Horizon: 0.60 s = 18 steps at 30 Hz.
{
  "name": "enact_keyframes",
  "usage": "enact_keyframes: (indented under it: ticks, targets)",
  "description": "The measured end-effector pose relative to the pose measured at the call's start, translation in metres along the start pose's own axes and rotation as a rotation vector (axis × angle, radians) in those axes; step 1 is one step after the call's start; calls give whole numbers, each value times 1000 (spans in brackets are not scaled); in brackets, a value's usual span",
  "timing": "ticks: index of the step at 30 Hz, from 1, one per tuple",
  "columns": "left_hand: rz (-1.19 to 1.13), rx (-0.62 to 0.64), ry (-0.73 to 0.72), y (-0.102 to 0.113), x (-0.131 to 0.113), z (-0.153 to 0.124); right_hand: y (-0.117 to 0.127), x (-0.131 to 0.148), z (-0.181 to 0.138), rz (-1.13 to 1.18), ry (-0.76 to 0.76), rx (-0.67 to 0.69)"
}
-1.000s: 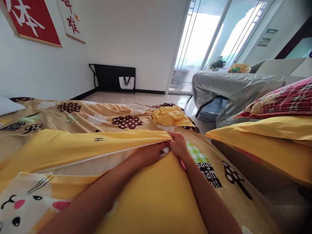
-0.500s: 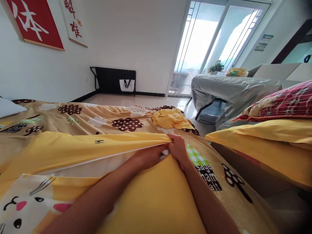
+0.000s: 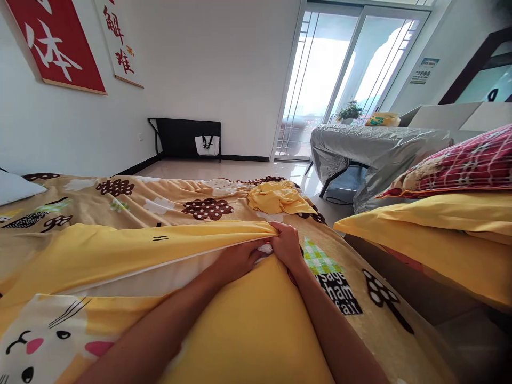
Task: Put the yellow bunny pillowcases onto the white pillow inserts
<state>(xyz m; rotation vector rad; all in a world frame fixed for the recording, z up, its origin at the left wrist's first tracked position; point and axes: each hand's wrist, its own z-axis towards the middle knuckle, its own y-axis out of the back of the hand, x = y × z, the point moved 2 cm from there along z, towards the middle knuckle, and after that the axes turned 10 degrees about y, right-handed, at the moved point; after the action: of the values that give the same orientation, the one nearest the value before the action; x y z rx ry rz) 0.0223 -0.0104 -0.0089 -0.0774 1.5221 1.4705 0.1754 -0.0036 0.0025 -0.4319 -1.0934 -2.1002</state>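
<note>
A yellow pillowcase [image 3: 132, 248] with a white pillow [image 3: 160, 277] inside lies across the bed in front of me. My left hand [image 3: 236, 260] reaches into the open end, fingers tucked under the fabric. Beside it, my right hand [image 3: 285, 244] pinches the corner of the yellow pillowcase closed over the white filling. A cat face print [image 3: 28, 341] shows at the lower left of the fabric.
The bed carries a tan patterned sheet [image 3: 168, 200] with a crumpled yellow cloth [image 3: 278, 197] near its far end. Stacked pillows, yellow [image 3: 436, 234] and red plaid [image 3: 460, 165], sit to the right. A plastic-covered table [image 3: 372, 146] stands by glass doors.
Both hands stay at the pillowcase corner with only slight finger shifts. The camera has tilted a little, moving the scene down and left.
</note>
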Motion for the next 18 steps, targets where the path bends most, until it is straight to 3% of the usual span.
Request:
enact_keyframes:
  ticks: [7,13,18]
  targets:
    - [148,40,9,1,-3,11,0,-1,1,73,-1,-8]
    - [11,17,161,-9,8,33,1,-6,2,54,-23,-31]
    - [-53,71,151,-18,21,52,3,-7,2,5,-15,-51]
